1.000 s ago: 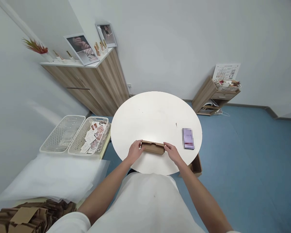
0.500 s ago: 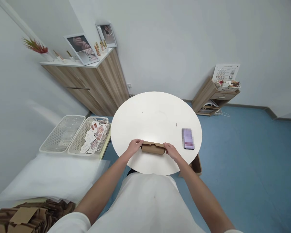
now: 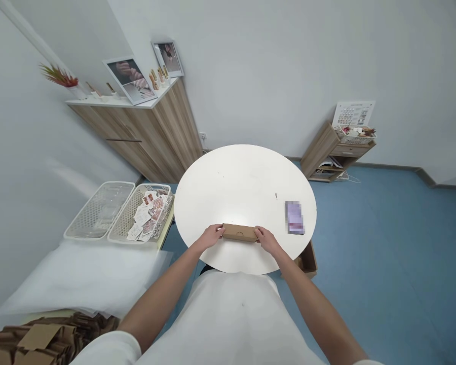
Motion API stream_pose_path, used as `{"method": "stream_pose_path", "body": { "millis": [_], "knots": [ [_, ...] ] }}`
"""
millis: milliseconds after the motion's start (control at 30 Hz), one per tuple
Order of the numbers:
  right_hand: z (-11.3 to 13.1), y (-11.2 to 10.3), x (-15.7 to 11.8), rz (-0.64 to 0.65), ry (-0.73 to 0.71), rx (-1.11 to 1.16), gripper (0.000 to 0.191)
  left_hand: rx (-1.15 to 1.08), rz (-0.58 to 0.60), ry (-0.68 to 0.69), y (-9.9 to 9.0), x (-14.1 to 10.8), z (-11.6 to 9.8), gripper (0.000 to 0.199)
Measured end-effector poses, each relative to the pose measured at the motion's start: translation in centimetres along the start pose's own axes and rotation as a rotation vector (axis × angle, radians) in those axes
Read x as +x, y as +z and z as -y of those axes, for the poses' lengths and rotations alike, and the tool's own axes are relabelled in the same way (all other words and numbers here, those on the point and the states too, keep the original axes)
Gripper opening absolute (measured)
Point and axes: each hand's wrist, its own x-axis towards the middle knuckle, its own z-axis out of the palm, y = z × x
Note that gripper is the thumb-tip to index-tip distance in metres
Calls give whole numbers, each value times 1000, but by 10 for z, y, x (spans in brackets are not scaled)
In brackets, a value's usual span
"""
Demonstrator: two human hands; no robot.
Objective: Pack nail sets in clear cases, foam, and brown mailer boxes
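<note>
A long, narrow brown cardboard box lies near the front edge of the round white table, its lid folded down with a small curved notch at the front. My left hand has its fingers closed on the box's left end. At the right end, my right hand grips the box with thumb and fingers. To the right of the box on the table is a purple phone-like object, blurred out.
White baskets stand at the left, one holding printed cards. Folded brown cardboard is piled at the lower left. An open carton sits below the table's right edge. Wooden cabinets stand by the wall.
The box's lid flap, partly raised before, is now down over the front. Both hands have come slightly lower and stay at the box's ends.
</note>
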Motion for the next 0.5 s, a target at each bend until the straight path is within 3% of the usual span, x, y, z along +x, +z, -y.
{"method": "stream_pose_path", "body": {
  "millis": [133, 267, 500],
  "knots": [
    [5, 1, -6, -76, -16, -53, 38, 23, -84, 24, 7, 0, 3, 33],
    [3, 12, -19, -73, -8, 55, 47, 2, -188, 46, 21, -7, 17, 38],
    [-21, 43, -41, -147, -24, 136, 47, 37, -243, -50, 50, -26, 36, 46]
  ]
}}
